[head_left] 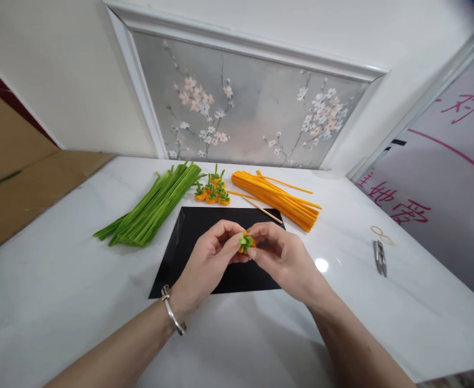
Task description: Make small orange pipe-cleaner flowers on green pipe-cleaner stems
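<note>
A small orange pipe-cleaner ornament with a green top [246, 243] is pinched between the fingertips of both hands. My left hand [214, 250], with a silver bangle at the wrist, is closed on its left side. Closed on its right side is my right hand [285, 256]. The fingers cover much of the ornament, which is held above a black mat [172, 258]. Behind the mat stands a cluster of similar finished orange and green ornaments [212, 191].
A bundle of green pipe cleaners [151, 207] lies at the left, and orange pipe cleaners [279, 199] at the right. A wooden stick [263, 210] rests by the mat's back edge. Far right are thread snips [379, 258] and rubber bands [378, 231]. A cardboard box [26, 183] borders the left.
</note>
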The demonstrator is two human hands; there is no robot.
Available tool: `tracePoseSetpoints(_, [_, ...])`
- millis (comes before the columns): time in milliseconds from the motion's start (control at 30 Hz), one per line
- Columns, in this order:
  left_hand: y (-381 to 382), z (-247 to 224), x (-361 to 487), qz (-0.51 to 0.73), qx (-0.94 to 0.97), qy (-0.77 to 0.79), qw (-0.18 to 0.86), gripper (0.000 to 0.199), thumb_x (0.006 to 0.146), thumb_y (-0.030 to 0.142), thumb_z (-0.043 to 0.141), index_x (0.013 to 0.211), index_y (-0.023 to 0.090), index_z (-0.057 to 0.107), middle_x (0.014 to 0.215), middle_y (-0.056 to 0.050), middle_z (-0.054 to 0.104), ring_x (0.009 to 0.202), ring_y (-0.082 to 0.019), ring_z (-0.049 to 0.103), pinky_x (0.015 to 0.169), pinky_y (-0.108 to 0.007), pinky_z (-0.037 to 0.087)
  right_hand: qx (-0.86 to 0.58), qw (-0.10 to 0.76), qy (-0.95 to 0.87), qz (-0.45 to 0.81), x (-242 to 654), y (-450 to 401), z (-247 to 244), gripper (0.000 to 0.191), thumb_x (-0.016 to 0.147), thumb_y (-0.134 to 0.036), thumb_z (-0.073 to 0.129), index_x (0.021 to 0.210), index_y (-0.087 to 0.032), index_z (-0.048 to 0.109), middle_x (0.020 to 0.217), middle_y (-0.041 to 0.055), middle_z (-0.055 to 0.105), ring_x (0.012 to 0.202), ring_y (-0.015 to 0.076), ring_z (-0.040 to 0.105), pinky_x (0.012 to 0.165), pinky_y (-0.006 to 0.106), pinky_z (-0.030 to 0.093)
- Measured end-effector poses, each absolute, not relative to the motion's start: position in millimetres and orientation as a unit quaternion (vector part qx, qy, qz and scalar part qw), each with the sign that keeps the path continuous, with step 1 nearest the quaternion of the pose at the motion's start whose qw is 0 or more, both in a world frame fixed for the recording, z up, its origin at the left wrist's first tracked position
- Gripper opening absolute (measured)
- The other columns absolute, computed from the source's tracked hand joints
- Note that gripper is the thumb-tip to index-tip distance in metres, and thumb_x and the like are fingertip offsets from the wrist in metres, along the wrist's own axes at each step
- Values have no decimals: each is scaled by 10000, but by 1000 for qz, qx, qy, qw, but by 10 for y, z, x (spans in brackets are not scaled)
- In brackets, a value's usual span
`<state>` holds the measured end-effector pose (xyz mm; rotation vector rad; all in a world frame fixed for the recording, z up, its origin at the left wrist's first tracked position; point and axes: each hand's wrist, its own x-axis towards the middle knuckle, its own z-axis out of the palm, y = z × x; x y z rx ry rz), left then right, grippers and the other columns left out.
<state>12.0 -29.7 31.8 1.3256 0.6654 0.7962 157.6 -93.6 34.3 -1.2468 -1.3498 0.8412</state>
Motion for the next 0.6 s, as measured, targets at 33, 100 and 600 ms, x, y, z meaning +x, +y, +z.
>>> tracePoseSetpoints(33, [-297,318,121,359,592,293,660,102,863,280,608,883,183,586,849,23,582,751,-90,583,718,-220,547,-519,538,-565,349,1579,-937,354,145,820,-202,586,963,-197,607,1014,52,618,893,165,622,757,300,540])
tracePoseSetpoints(100, [-295,313,121,372,601,292,644,123,870,303,602,921,191,590,885,20,588,786,-100,586,743,-237,554,-527,550,-565,317,1576,-942,369,99,822,-228,594,915,-197,608,1010,55,605,896,171,613,728,293,539])
tracePoseSetpoints(600, [-267,244,82,336,725,258,543,195,948,296,466,1039,195,605,888,-14,589,795,-139,555,745,-280,491,-570,532,-581,233,1504,-939,310,89,859,-199,523,772,-195,541,893,42,554,724,141,580,587,253,508])
